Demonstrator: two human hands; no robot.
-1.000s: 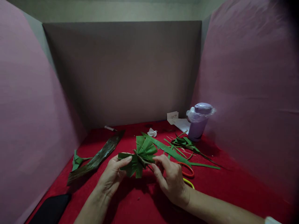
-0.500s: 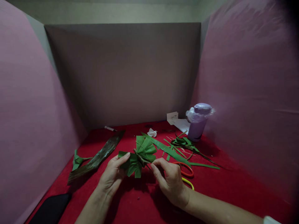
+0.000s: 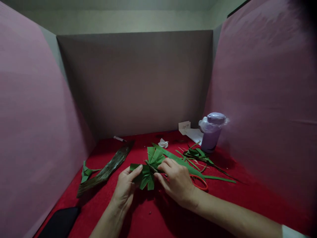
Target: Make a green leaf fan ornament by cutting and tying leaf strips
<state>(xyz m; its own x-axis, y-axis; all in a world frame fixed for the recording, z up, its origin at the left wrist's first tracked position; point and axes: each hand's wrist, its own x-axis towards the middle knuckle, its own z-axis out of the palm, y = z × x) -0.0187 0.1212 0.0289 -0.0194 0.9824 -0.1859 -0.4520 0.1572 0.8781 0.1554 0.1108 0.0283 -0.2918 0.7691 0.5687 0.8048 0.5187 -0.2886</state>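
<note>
A fan of folded green leaf strips [image 3: 150,165] sits just above the red cloth [image 3: 158,218] at the middle. My left hand [image 3: 126,188] pinches its left edge, thumb on top. My right hand [image 3: 176,182] covers its right side, fingers curled and pressed on the centre of the fan. Both hands grip the same leaf piece. What lies under my right palm is hidden.
A long dark dried leaf [image 3: 106,170] and a small green scrap [image 3: 86,172] lie at left. Green strips [image 3: 198,155], an orange ring [image 3: 200,181], a lilac cup [image 3: 211,134] wrapped in plastic, white paper [image 3: 189,130], a marker [image 3: 119,138] and a black object [image 3: 59,224] surround the hands. Pink boards wall the space.
My right hand has moved up and left over the fan's centre, hiding the yellow ring. The fan has dropped closer to the cloth. The view has tilted slightly.
</note>
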